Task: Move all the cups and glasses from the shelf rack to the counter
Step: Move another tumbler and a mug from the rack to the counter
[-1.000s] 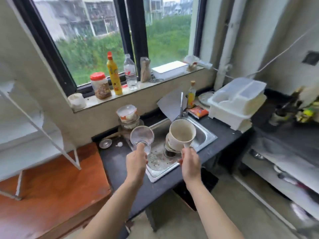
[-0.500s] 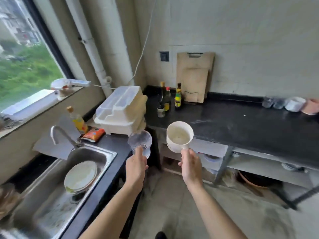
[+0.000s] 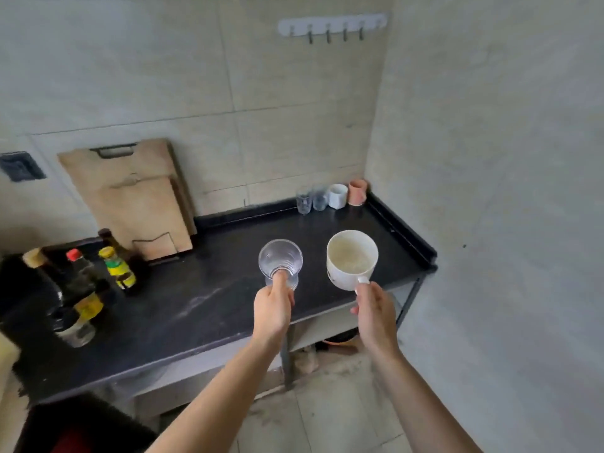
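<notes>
My left hand [image 3: 274, 310] grips a clear glass [image 3: 280, 262], tipped so its mouth faces me, above the black counter [image 3: 202, 299]. My right hand [image 3: 376, 313] holds a white mug [image 3: 351, 258] by its handle, just right of the glass, over the counter's right part. At the counter's far right corner stand two clear glasses [image 3: 310, 199], a white cup [image 3: 338, 196] and a pink cup [image 3: 358, 192] in a row against the wall. The shelf rack is out of view.
Several sauce bottles [image 3: 81, 286] crowd the counter's left end. Wooden cutting boards [image 3: 134, 197] lean on the tiled wall behind. A hook rail [image 3: 331, 26] hangs high on the wall. A side wall closes the right. A lower shelf [image 3: 327, 325] sits under the counter.
The view has swung right from the sink and window to the black counter. Both hands kept hold of the glass and mug and now hang over the counter's front right area.
</notes>
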A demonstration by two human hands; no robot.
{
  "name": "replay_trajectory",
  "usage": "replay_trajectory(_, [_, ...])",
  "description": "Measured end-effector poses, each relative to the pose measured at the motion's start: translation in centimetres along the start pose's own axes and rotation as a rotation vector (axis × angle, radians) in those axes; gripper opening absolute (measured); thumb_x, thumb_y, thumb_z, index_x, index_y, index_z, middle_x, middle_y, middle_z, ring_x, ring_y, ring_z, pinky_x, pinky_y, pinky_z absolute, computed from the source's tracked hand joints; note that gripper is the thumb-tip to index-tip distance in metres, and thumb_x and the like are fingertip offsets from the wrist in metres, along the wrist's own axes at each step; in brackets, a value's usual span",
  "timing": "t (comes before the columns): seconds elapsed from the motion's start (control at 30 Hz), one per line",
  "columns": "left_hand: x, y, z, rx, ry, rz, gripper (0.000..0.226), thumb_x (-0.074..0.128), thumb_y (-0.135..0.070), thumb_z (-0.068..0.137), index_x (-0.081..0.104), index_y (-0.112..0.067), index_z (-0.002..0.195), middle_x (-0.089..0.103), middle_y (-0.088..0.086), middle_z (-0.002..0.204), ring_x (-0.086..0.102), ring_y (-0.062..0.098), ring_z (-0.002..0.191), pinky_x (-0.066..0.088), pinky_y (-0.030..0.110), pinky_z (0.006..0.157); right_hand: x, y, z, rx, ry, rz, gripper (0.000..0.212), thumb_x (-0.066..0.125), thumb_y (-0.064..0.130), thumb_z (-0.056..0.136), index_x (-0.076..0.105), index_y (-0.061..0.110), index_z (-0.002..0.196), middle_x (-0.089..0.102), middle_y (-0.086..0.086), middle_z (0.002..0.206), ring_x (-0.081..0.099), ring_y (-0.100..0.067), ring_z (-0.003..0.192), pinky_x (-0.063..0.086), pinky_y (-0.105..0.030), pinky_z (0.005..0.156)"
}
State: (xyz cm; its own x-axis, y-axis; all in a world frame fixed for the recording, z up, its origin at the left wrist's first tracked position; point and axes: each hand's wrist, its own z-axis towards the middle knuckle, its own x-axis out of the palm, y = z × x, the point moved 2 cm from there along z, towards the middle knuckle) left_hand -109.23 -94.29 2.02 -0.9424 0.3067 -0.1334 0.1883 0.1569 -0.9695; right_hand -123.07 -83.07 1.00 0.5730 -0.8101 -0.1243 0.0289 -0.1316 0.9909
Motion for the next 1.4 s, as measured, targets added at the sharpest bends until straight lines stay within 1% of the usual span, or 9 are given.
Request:
replay_trajectory(0.27, [15.1,-2.2,8.8,-0.042,0.159,0.147,0.047,0.039,-0.040,0.095,0.044,-0.011,0.059,0.043,-0.001,0.056,0.037,0.018,0.059,0.033,0.032,0.057,-7.0,-3.4,14.1,0.153,-0.174,0.031,0.043,0.048,0.033,0.097,0.047,0.034,0.054,0.047,0.018,0.055,0.051,-0.010,0.063,0.042,-0.024,0.061])
replay_trajectory(0.4, [21.0,-2.3,13.1,-0.095,0.139,0.194,0.042,0.037,-0.036,0.095,0.047,-0.009,0.064,0.044,0.004,0.064,0.034,0.018,0.061,0.029,0.031,0.055,-8.4,-5.4,22.0,0.230,-0.104,0.034,0.043,0.046,0.033,0.096,0.046,0.035,0.053,0.048,0.019,0.054,0.053,-0.011,0.063,0.040,-0.028,0.061])
replay_trajectory(0.53, [25.0,-2.9,17.5,-0.132,0.079,0.260,0.044,0.033,-0.035,0.097,0.050,-0.009,0.065,0.049,0.002,0.063,0.039,0.017,0.059,0.031,0.030,0.055,-8.9,-5.2,29.4,0.227,-0.028,-0.004,0.038,0.046,0.039,0.096,0.043,0.027,0.060,0.050,0.013,0.060,0.052,-0.009,0.060,0.040,-0.013,0.052])
replay_trajectory(0.67, [26.9,-3.2,21.7,-0.198,0.006,0.279,0.050,0.033,-0.039,0.098,0.050,-0.011,0.061,0.051,0.002,0.064,0.043,0.016,0.058,0.035,0.029,0.055,-7.7,-4.8,35.4,0.254,0.081,-0.031,0.044,0.042,0.048,0.103,0.051,0.028,0.066,0.054,0.011,0.070,0.057,-0.010,0.066,0.041,-0.020,0.058])
replay_trajectory(0.77, [27.7,-3.4,25.2,-0.230,-0.022,0.301,0.052,0.031,-0.039,0.099,0.058,-0.009,0.066,0.060,0.007,0.077,0.053,0.023,0.075,0.040,0.032,0.061,-6.5,-5.1,39.1,0.229,0.157,-0.088,0.045,0.038,0.050,0.105,0.056,0.025,0.073,0.058,0.005,0.078,0.060,-0.012,0.071,0.042,-0.021,0.062])
replay_trajectory(0.97, [29.8,-2.9,32.4,-0.258,-0.047,0.336,0.054,0.031,-0.036,0.099,0.062,-0.006,0.067,0.059,0.020,0.109,0.052,0.038,0.109,0.045,0.046,0.095,-2.9,-6.3,46.1,0.190,0.254,-0.266,0.050,0.030,0.051,0.107,0.061,0.011,0.110,0.058,-0.004,0.114,0.064,-0.011,0.074,0.044,-0.022,0.064])
replay_trajectory(1.07, [31.1,-2.0,36.2,-0.292,-0.013,0.310,0.051,0.034,-0.035,0.097,0.061,-0.004,0.068,0.060,0.018,0.104,0.054,0.035,0.103,0.044,0.045,0.088,-1.6,-7.5,49.2,0.206,0.256,-0.344,0.045,0.030,0.048,0.108,0.057,0.013,0.099,0.057,-0.006,0.114,0.063,-0.011,0.075,0.043,-0.022,0.063])
replay_trajectory(1.23, [33.7,-0.7,41.6,-0.315,0.086,0.287,0.044,0.035,-0.030,0.095,0.046,-0.005,0.061,0.048,0.006,0.064,0.041,0.023,0.068,0.036,0.038,0.065,-0.5,-9.9,53.9,0.314,0.237,-0.353,0.050,0.030,0.051,0.107,0.060,0.011,0.099,0.061,-0.004,0.106,0.062,-0.010,0.072,0.045,-0.025,0.067])
replay_trajectory(1.4, [36.7,1.5,45.6,-0.421,0.172,0.309,0.048,0.030,-0.039,0.101,0.054,-0.010,0.073,0.057,0.006,0.082,0.046,0.016,0.067,0.038,0.030,0.058,-0.2,-13.6,58.5,0.374,0.236,-0.396,0.049,0.031,0.047,0.108,0.060,0.007,0.104,0.061,-0.011,0.105,0.057,-0.013,0.077,0.043,-0.022,0.063])
